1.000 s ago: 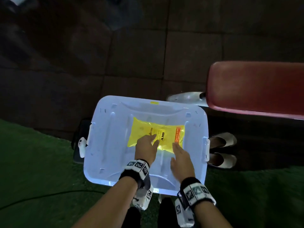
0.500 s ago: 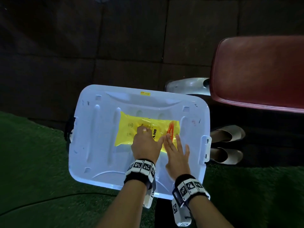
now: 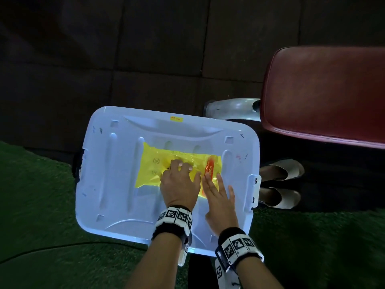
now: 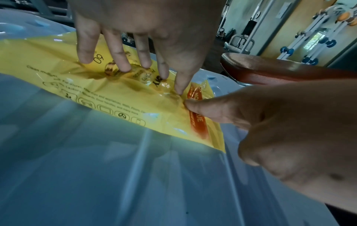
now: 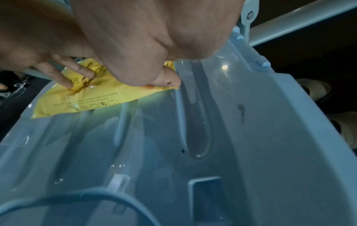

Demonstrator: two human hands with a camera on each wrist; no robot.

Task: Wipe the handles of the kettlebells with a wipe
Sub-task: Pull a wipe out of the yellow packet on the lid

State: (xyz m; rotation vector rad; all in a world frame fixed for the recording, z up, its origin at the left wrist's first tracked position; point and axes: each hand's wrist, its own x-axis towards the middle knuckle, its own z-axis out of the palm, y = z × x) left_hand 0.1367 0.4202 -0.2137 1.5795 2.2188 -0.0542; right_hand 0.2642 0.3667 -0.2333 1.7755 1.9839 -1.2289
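Observation:
A yellow wipes pack [image 3: 154,170] lies flat on a pale blue plastic bin lid [image 3: 116,184]. My left hand [image 3: 179,184] presses its fingertips into the middle of the pack [image 4: 58,64], which crumples under them. My right hand [image 3: 218,197] lies beside it with straight fingers over the orange strip [image 3: 210,165] at the pack's right end. In the left wrist view the right thumb [image 4: 195,105] touches the pack next to the left thumb. The right wrist view shows the same thumb on the pack [image 5: 63,99]. No kettlebell is in view.
A red padded bench [image 3: 325,90] on a metal leg [image 3: 233,109] stands close to the right of the bin. A pair of pale shoes [image 3: 281,170] lies under it. Green turf [image 3: 31,205] with a black cable [image 3: 41,251] lies nearer, dark floor tiles [image 3: 145,49] farther.
Both hands have closed in on the pack. The left fingers moved up onto its middle, and the right hand slid left onto the orange strip. The pack now looks crumpled.

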